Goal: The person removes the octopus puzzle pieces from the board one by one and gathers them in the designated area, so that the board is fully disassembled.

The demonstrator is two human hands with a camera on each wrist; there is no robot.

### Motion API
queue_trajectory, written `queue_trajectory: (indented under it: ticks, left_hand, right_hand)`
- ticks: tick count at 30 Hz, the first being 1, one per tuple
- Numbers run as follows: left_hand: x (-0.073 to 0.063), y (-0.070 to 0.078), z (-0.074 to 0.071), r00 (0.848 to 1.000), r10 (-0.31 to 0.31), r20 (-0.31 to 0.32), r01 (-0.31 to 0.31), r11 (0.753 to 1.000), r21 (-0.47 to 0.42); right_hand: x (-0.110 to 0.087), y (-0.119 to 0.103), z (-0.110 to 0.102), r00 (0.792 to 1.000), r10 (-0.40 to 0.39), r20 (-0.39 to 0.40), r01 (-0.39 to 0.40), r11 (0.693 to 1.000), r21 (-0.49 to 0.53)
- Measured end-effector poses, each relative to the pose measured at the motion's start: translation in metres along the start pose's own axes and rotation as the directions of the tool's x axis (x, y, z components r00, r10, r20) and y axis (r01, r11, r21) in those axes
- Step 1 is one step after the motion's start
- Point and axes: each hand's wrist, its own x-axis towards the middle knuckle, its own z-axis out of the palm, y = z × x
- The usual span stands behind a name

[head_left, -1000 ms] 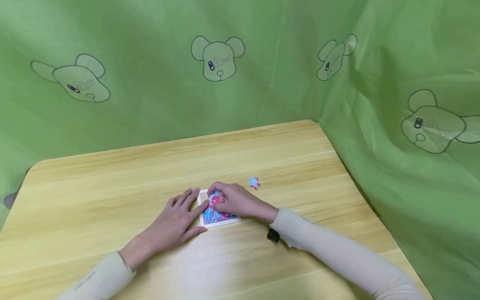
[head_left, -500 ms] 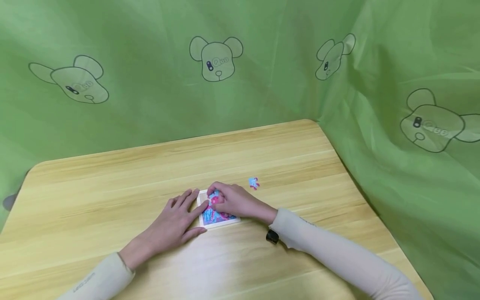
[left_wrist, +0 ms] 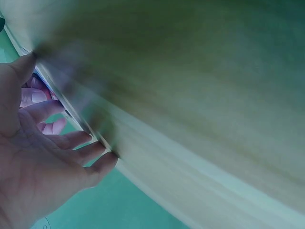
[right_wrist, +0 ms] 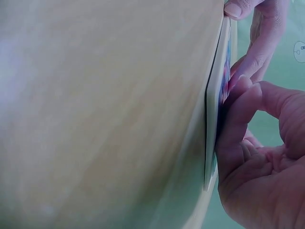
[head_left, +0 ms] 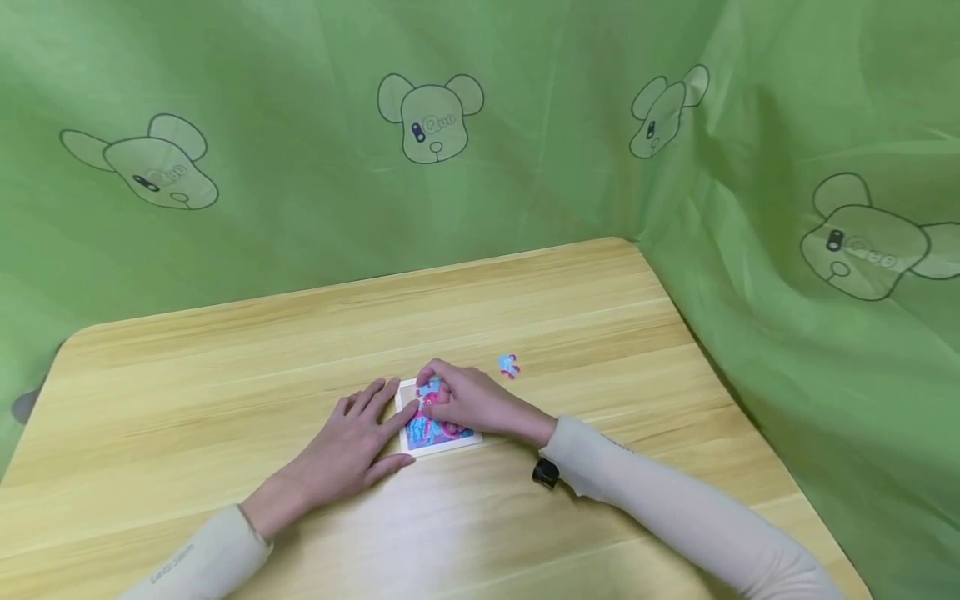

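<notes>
A small jigsaw puzzle [head_left: 422,433] in pink and blue lies in a white-rimmed tray [head_left: 450,447] on the table. Bare tray bottom [head_left: 407,393] shows at its upper left. My left hand [head_left: 341,446] rests beside the tray, fingers extended over its left edge and index finger touching the picture. Over the tray, my right hand [head_left: 476,402] curls its thumb and index finger round a blue and pink puzzle piece [head_left: 430,388] near the top. The right wrist view has the tray [right_wrist: 215,105] edge-on, with the right hand's fingers [right_wrist: 233,124] against its face.
One loose blue and pink puzzle piece [head_left: 508,365] lies on the wooden table [head_left: 300,358], behind and right of the tray. A green curtain [head_left: 300,208] with bear-head drawings hangs along the table's back and right edges.
The right hand's fingers have shifted slightly toward the tray's far edge, along with the piece under them. The left hand, tray and loose piece stay put.
</notes>
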Motion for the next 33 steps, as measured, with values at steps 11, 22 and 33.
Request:
queue_trajectory:
  ticks: [11, 22, 33]
  left_hand:
    - [0.0005, -0.0003, 0.0017, 1.0, -0.021, 0.022, 0.02, 1.0, 0.004]
    - [-0.0005, -0.0004, 0.0002, 1.0, -0.019, 0.015, 0.019, 1.0, 0.004]
    - [-0.0007, 0.0, 0.0006, 1.0, -0.013, 0.002, 0.013, 1.0, -0.007]
  right_hand:
    - [0.0029, 0.0043, -0.0082, 0.998, 0.065, -0.008, -0.065, 0.998, 0.014]
    - [0.0036, -0.0012, -0.0066, 0.996, 0.088, -0.036, -0.087, 0.996, 0.016]
    - [0.0073, 0.0004, -0.0093, 0.991, 0.134, -0.009, -0.133, 0.991, 0.022]
